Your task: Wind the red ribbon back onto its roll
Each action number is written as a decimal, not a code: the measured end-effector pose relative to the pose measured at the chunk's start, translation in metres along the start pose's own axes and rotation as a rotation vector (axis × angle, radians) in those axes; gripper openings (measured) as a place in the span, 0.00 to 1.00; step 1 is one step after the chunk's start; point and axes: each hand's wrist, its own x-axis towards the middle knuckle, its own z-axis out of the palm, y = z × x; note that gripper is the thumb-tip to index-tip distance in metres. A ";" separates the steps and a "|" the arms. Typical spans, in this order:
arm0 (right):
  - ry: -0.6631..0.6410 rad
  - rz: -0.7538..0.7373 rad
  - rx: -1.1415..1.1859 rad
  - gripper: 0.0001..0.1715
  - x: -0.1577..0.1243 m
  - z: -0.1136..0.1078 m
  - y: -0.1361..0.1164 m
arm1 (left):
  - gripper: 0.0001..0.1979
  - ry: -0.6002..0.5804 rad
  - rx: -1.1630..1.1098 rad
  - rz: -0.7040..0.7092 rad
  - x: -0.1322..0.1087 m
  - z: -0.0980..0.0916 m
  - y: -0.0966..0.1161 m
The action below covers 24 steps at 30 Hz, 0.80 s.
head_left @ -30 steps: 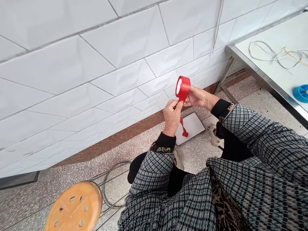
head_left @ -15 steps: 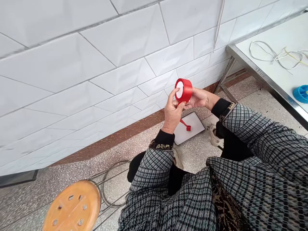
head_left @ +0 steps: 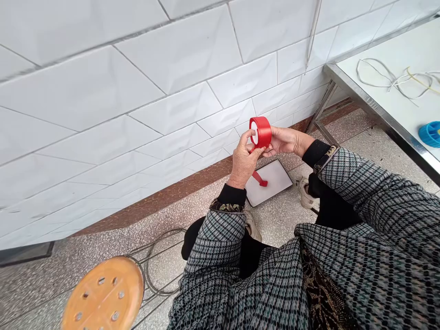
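Observation:
A roll of shiny red ribbon [head_left: 264, 131] with a white core is held up between my two hands, in front of the tiled wall. My left hand [head_left: 243, 160] is closed on its near side, index finger at the white core and thumb under the roll. From the far side my right hand [head_left: 284, 140] supports the roll, its fingertips meeting the left thumb below; part of that hand is hidden behind the roll. A loose strip of red ribbon [head_left: 263, 182] hangs beneath, its end over a white rectangular board [head_left: 275, 189] with dark edges on the floor.
An orange round stool [head_left: 105, 293] with holes stands at lower left, beside a coiled cable [head_left: 149, 263] on the speckled floor. On the right, a metal-edged table [head_left: 373, 107] carries loose white cords [head_left: 395, 82] and a blue plastic spool [head_left: 429, 134].
The ribbon roll has shifted slightly down and left and turned a little, together with my left hand. The hanging ribbon end has moved left. My right hand has barely moved.

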 end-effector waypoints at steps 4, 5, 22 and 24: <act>0.040 -0.037 -0.102 0.16 -0.003 0.008 -0.001 | 0.22 0.002 -0.165 -0.112 -0.001 0.001 0.006; 0.051 -0.076 -0.132 0.14 -0.004 0.009 -0.001 | 0.22 -0.003 -0.187 -0.130 -0.001 0.000 0.007; 0.433 -0.497 -0.337 0.10 0.009 -0.008 -0.011 | 0.21 0.112 -0.362 -0.162 -0.011 0.013 0.009; 0.444 -0.452 -0.268 0.09 0.013 -0.011 -0.013 | 0.23 0.105 -0.370 -0.161 -0.012 0.017 0.007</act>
